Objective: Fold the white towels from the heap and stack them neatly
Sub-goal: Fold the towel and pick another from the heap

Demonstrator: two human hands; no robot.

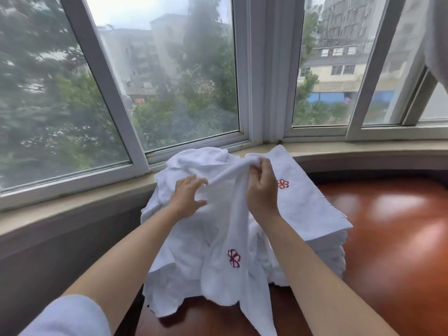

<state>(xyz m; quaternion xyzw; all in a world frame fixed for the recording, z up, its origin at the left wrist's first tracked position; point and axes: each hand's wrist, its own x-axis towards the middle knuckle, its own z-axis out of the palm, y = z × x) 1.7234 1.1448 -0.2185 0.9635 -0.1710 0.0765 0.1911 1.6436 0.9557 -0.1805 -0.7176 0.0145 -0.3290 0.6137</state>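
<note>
Head view: two hands [189,197] [263,187], one lifted towel [225,229].

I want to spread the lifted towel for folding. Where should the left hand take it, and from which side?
Probably the top hem just left of the right hand, coming from the left. The towel hangs bunched from that pinch, and the left hand is open beside the taut edge; sliding outward should find the corner.

Your table [392,238] is glossy red-brown wood, curving along under the window sill. The heap of white towels [184,275] lies on it near its left edge, at about 7 o'clock. Just beside the heap, at 3 o'clock, the stack of folded towels [312,207] sits directly on the wood, a red flower [283,184] stitched on its top towel.
</note>
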